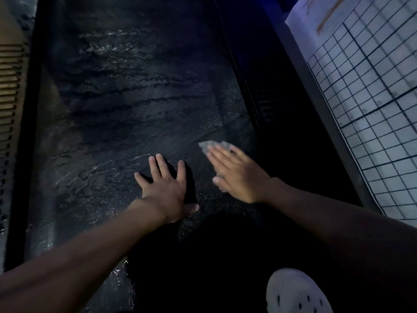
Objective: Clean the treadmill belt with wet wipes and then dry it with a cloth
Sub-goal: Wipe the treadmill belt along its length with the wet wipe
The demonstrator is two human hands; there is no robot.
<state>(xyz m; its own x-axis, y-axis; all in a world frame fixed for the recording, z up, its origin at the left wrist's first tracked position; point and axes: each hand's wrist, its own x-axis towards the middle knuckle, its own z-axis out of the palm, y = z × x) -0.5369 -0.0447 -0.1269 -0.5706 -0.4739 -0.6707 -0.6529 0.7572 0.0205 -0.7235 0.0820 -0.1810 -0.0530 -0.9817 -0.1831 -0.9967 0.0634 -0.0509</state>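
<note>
Two hands are down on the treadmill belt, and the risks we see come mostly from the water. The belt carries shiny wet streaks over much of its length, so a palm bearing our weight could skid on it, and the knee or the white shoe at the near end could slip as well. The wet wipe is small and crumpled, showing only past the fingertips of the right hand. With flat fingers merely pressing it and nothing pinching it, we judge it could slide out on a hard stroke or ride off towards the dark right side rail. Leaning on a free-running belt could also make it creep under us. Drying too early, while patches are unwiped, would smear dirt into the cloth. As for pose, our left hand lies flat on the belt near its middle, fingers straight and spread, thumb out to the side, grasping nothing and acting as a brace. A darker patch sits beneath it, and we cannot tell whether that is a cloth or only shadow. Our right hand is flat too, fingers extended and close together, pressing the wipe against the belt near its right edge. It looks blurred. Both forearms reach forward and down from the near edge. A ribbed left rail and a pale gridded panel flank the treadmill.
</note>
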